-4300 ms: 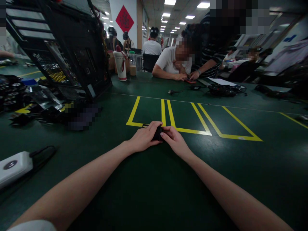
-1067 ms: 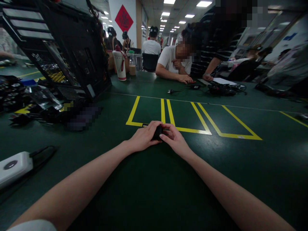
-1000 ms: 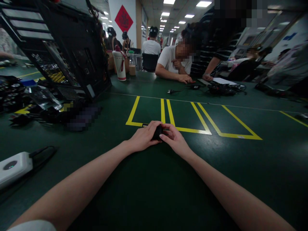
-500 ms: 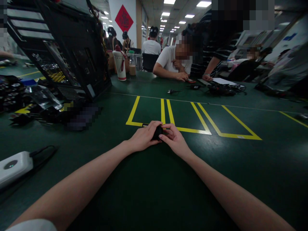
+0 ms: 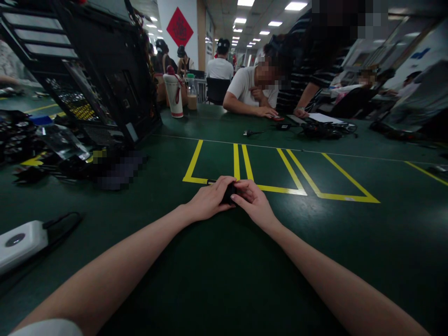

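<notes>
A small black object (image 5: 228,194), rounded at its right end, lies low over the dark green table (image 5: 217,280) at the middle of the head view. My left hand (image 5: 209,199) is wrapped over it, thumb on the near side and fingers on the far side, so most of its body is hidden. A thin dark piece sticks out beyond the knuckles on the left; whether it belongs to the same object I cannot tell. From the right, my right hand (image 5: 254,201) pinches the object's exposed end between thumb and fingers. The object's exact kind is not visible.
Yellow tape outlines (image 5: 280,190) lie just beyond my hands. A black computer case (image 5: 101,74) leans at the left, near dark parts and a clear plastic package (image 5: 63,140). A white power bank-like box (image 5: 23,245) sits near left. Opposite are a cup (image 5: 174,95), cables (image 5: 322,130) and people.
My left hand stays in place on the black object. My right fingers have shifted slightly around its end. Across the table, the standing person's hand has drawn back from the small red item.
</notes>
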